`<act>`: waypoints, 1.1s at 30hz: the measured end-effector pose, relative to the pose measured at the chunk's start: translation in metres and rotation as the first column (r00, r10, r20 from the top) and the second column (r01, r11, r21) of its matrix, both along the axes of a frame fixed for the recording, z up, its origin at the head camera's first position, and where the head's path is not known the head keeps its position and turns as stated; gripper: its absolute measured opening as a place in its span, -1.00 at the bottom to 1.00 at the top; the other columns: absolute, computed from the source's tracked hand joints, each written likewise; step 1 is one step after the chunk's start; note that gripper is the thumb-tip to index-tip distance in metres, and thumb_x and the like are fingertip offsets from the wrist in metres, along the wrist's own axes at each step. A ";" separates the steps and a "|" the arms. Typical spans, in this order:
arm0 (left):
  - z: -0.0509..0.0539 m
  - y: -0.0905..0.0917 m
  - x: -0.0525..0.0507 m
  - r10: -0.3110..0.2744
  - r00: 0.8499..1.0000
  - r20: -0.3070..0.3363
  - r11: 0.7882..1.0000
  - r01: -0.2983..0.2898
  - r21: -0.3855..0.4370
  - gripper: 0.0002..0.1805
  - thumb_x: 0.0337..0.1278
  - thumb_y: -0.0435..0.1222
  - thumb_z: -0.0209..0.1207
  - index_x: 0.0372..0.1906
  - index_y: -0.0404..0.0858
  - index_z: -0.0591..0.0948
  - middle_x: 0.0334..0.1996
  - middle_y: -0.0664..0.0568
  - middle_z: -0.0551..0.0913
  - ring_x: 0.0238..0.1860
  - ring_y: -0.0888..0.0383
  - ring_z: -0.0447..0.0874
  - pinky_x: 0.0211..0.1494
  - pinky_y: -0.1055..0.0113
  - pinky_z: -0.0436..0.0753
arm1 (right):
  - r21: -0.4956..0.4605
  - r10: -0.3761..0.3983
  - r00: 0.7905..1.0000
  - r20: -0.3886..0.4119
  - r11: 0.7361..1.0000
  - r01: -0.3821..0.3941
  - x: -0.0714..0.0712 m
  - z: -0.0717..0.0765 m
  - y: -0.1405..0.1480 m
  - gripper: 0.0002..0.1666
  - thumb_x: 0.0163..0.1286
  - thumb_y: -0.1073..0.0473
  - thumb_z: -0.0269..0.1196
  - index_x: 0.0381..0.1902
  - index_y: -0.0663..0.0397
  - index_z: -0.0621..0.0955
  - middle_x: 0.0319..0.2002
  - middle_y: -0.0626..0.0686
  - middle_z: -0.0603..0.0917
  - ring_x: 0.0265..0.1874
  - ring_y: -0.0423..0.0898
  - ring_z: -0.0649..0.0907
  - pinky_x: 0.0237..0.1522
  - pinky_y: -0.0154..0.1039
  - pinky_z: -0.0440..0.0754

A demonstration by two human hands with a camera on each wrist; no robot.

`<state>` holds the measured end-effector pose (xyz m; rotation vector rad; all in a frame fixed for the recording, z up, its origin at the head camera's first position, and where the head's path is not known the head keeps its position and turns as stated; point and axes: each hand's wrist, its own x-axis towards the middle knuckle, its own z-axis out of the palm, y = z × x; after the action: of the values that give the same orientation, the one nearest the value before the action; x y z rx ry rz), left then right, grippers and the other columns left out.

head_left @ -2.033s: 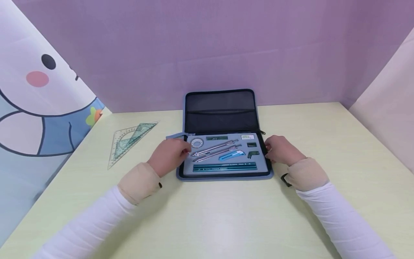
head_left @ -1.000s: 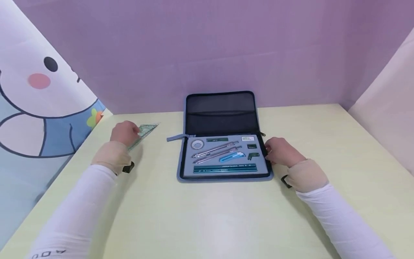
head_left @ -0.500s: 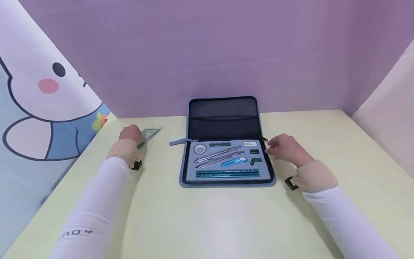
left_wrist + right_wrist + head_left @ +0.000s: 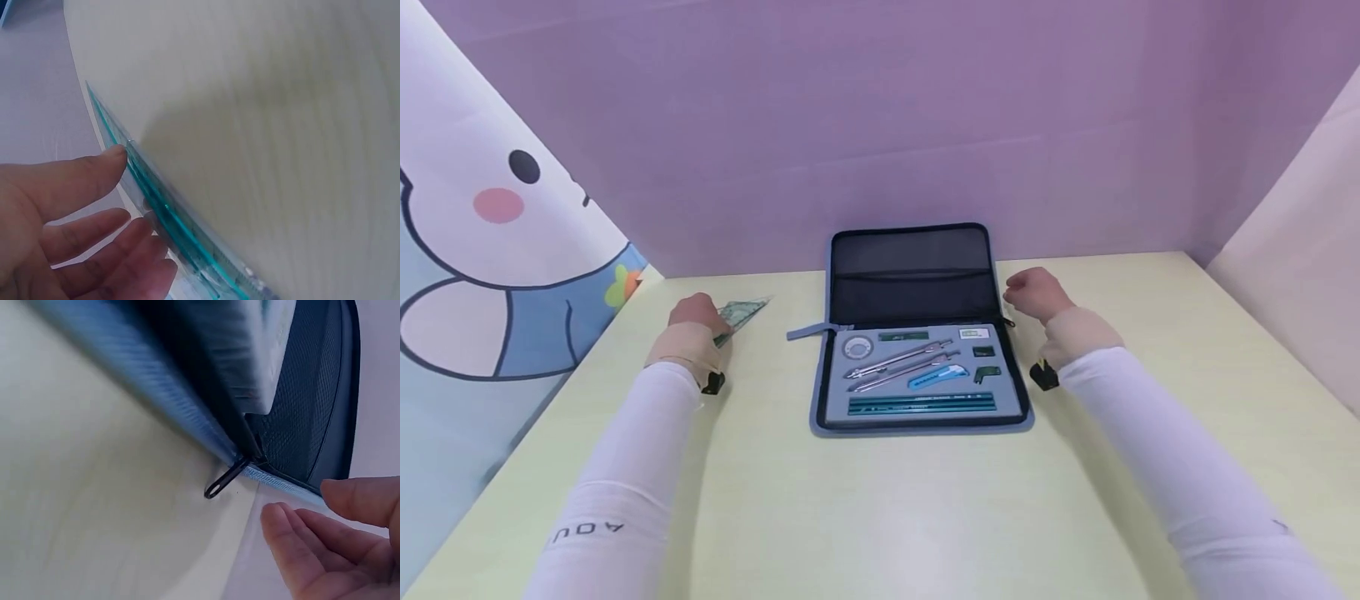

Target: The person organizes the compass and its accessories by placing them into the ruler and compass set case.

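My left hand pinches the clear green-edged set squares at the table's left. In the left wrist view the thumb lies at the edge of the set squares, with the fingers at their other side. An open zip case stands mid-table, its dark mesh lid raised. In its grey tray lie two compasses, a blue utility knife and green pencils. Beside the lid's right edge hovers my right hand, thumb and fingertips apart with nothing between them, close to the zipper pull.
Also in the tray are a round clear protractor-like piece, a green lead case, a white eraser and small dark green pieces. A fabric strap sticks out left. Purple cloth hangs behind the pale table.
My left hand has gone from the case's left edge to the set squares and pinches them. My right hand has left the case's right edge and moved up beside the lid.
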<state>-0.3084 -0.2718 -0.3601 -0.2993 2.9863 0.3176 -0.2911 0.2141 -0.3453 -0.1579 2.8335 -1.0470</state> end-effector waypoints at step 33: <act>0.039 0.022 0.012 -0.193 0.955 -0.226 0.971 0.219 0.097 -0.74 0.16 -0.44 -0.05 -0.14 -0.45 0.58 -0.13 -0.33 0.58 -0.09 -0.22 0.52 -0.01 -0.05 0.47 | -0.453 -0.089 0.989 0.117 0.882 0.133 -0.026 -0.031 0.002 -0.72 0.23 0.56 -0.01 -0.08 0.40 0.34 -0.27 0.11 0.40 -0.49 -0.23 0.48 -0.39 -0.39 0.58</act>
<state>-0.2967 -0.2499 -0.3215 0.0658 3.1531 0.5376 -0.3169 0.2158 -0.3765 0.0156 2.4838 -1.6920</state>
